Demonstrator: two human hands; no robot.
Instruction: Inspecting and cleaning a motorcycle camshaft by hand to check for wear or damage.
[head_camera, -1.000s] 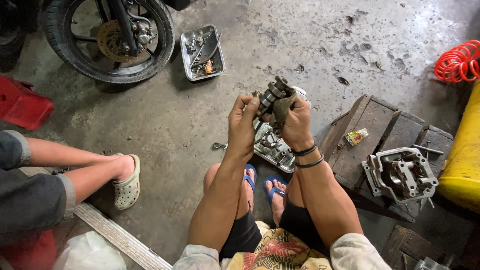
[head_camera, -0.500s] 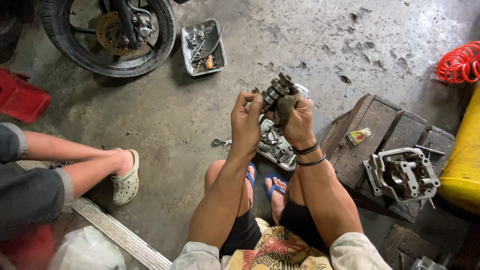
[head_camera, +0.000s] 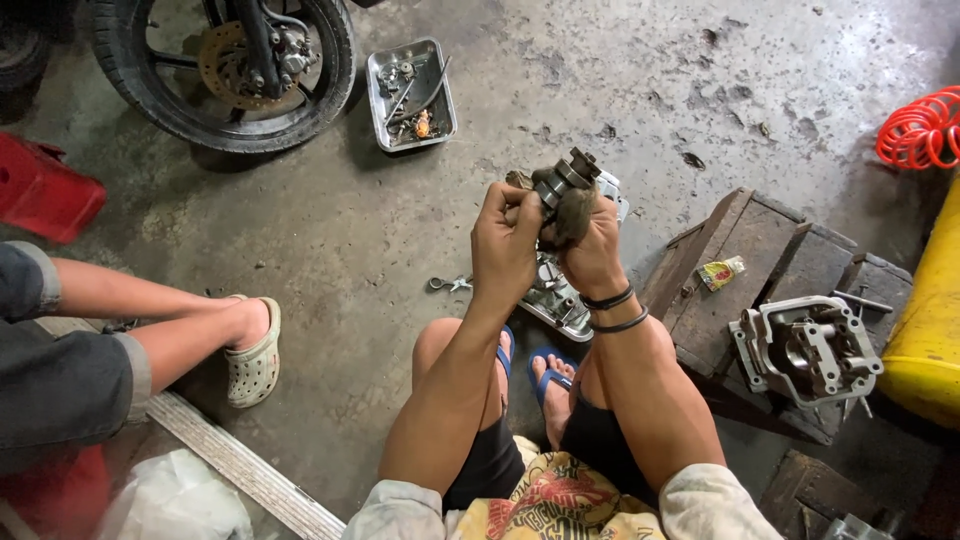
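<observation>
Here, in the head view, the person sits low over a stained grey concrete floor (head_camera: 620, 90), knees apart, feet in blue flip-flop sandals (head_camera: 545, 365). Both hands are raised in front of the knees and meet around a small grey metal shaft-like engine part with stepped round ends (head_camera: 562, 182). The left hand (head_camera: 505, 245) closes its fingers on the near left side of that part. The right hand (head_camera: 592, 250), with two black bands on the wrist, grips the part from the right through a dirty brown rag (head_camera: 572, 215), which wraps the lower half. The stepped end of the part sticks up and away from both hands.

Directly under the hands, on the floor, lies a shiny silver metal engine cover (head_camera: 560, 295), partly hidden by the forearms. Just left of it sits a small metal tool (head_camera: 449, 284). Farther up, near a black motorcycle wheel with a brake disc (head_camera: 225, 65), stands a rectangular steel tray holding small parts and tools (head_camera: 410, 92).

To the right, a dark wooden pallet-like platform (head_camera: 745, 270) carries a grey cast cylinder head (head_camera: 808, 348) and a small yellow sachet (head_camera: 722, 271). A red coiled air hose (head_camera: 920, 130) and a yellow tank (head_camera: 930, 330) lie at the right edge.

At the left, another person's bare leg in a cream rubber clog (head_camera: 255, 355) stretches across the floor.
</observation>
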